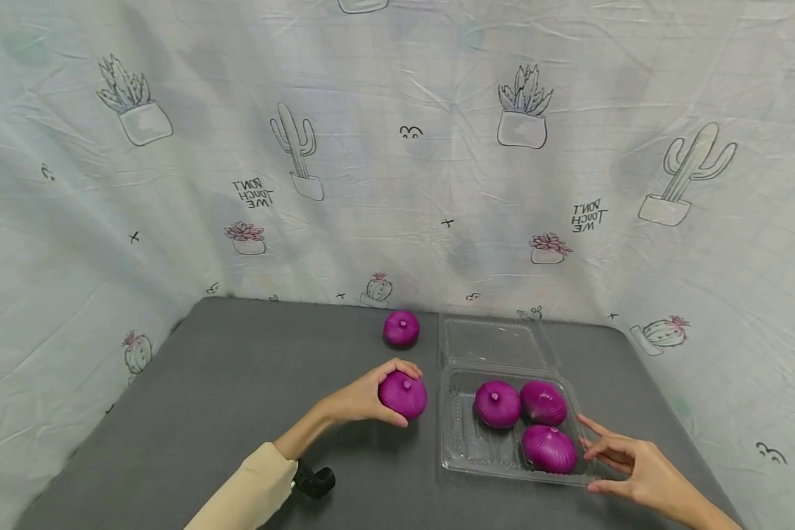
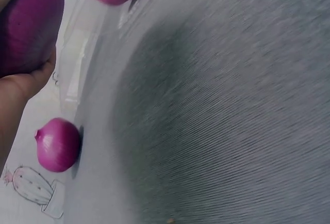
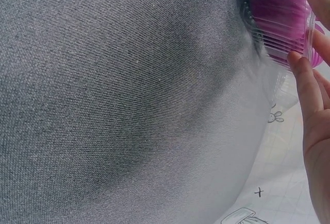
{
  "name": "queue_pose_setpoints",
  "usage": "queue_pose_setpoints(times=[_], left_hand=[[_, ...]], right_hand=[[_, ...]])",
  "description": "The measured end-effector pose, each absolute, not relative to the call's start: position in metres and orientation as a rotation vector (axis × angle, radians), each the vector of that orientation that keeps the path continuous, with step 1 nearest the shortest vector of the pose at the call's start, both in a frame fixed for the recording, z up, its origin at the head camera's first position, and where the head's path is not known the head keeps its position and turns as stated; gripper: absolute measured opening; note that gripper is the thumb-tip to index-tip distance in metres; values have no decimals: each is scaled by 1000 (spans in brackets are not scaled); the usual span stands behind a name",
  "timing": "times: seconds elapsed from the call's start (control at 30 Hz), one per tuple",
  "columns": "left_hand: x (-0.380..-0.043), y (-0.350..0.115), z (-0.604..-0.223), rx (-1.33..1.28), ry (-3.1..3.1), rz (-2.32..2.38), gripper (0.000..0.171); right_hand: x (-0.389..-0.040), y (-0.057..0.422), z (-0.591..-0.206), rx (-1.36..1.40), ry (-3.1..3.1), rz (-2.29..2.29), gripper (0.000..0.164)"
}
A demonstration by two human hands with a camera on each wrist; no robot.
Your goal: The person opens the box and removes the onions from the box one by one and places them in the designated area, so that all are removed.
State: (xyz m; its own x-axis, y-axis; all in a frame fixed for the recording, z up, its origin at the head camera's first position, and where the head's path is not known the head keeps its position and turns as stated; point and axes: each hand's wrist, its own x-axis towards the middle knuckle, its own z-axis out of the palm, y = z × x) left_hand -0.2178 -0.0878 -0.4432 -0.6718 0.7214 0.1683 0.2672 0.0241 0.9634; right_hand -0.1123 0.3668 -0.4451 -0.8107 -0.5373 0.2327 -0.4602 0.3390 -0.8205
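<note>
My left hand (image 1: pixel 371 396) grips a purple onion (image 1: pixel 404 395), its thumb below and fingers over the top. That onion is raised above the table, left of a clear plastic clamshell box (image 1: pixel 460 460). Three onions sit in the box: one on the left (image 1: pixel 497 404), another at the back right (image 1: pixel 543 403) and a third at the front right (image 1: pixel 549 449). At the box's right side is my right hand (image 1: pixel 636 467), with spread fingers; in the right wrist view its fingertips (image 3: pixel 295 58) rest at the ribbed plastic wall.
A single onion (image 1: pixel 401 328) lies on the grey table (image 1: pixel 258 353) near the back edge. The box's transparent lid (image 1: pixel 497 342) is folded back behind it. A black band (image 1: pixel 314 482) shows at the left wrist. A cactus-printed curtain (image 1: pixel 397 184) encloses the table's back and sides.
</note>
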Motion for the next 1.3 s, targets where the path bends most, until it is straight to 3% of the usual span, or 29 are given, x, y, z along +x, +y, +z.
queue_pose_setpoints(times=[0.4, 0.97, 1.3], left_hand=[[-257, -90, -456, 871, 2031, 1488, 54], [-265, -92, -476, 863, 2106, 1390, 50], [-267, -105, -479, 962, 2078, 1410, 66]], right_hand=[[-111, 366, -446, -913, 2530, -1467, 32], [-111, 365, -444, -908, 2513, -1460, 31], [-112, 364, -444, -891, 2488, -1495, 31]])
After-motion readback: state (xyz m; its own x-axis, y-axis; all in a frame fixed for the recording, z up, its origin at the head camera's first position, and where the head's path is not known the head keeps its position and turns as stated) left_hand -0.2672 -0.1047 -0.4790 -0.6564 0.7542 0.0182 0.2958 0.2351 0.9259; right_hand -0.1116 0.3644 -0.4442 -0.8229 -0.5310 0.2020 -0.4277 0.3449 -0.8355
